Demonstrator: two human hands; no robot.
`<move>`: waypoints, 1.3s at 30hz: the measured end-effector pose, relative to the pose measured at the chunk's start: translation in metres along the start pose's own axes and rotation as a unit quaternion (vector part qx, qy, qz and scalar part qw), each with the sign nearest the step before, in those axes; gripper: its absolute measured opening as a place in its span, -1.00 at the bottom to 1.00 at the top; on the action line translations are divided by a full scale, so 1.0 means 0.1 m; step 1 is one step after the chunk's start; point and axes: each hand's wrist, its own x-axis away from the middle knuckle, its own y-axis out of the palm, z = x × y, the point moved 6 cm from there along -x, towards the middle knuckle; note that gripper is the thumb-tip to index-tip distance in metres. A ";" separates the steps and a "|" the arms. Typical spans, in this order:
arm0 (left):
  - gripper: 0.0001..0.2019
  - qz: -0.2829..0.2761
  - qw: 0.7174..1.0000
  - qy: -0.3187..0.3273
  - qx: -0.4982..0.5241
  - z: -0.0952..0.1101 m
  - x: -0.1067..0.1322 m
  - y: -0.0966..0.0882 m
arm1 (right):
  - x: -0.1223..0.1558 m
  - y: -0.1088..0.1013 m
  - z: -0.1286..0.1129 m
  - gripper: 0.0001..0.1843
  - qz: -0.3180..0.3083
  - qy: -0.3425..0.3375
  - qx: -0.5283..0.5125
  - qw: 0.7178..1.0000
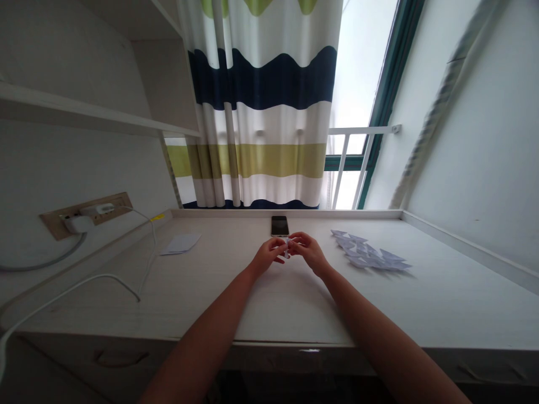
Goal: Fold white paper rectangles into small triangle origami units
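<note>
My left hand (pixel 266 255) and my right hand (pixel 308 250) meet over the middle of the pale desk (pixel 269 303), fingers pinched together on a small folded white paper piece (pixel 287 245) held between them. Just behind the hands lies a dark phone (pixel 279 225), flat and screen up. To the right of my right hand sits a row of several folded white paper pieces (pixel 370 255). A stack of flat white paper sheets (pixel 182 243) lies to the left of my left hand.
A white cable (pixel 126 283) runs across the desk's left side to a charger in the wall socket (pixel 86 216). A striped curtain (pixel 261 112) and a window with a white rail (pixel 362 130) stand behind the desk. Shelves (pixel 96 115) hang at the upper left.
</note>
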 end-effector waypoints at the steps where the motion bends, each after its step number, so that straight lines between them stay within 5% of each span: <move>1: -0.74 0.001 1.000 0.000 -0.001 0.00 0.00 0.00 | 0.00 0.00 0.00 -0.65 -0.001 0.000 -0.001 1.000; 24: -0.79 0.046 0.999 -0.014 -0.007 0.00 0.01 -0.05 | 0.00 -0.02 0.02 -0.73 -0.011 -0.004 0.003 1.000; 30: -0.64 0.050 0.999 0.003 -0.013 0.08 0.04 -0.03 | -0.01 -0.04 0.05 -0.73 -0.001 0.001 0.006 1.000; 39: -0.76 0.049 0.998 0.010 0.026 -0.01 -0.01 -0.09 | -0.01 -0.04 0.03 -0.74 0.017 0.004 -0.009 1.000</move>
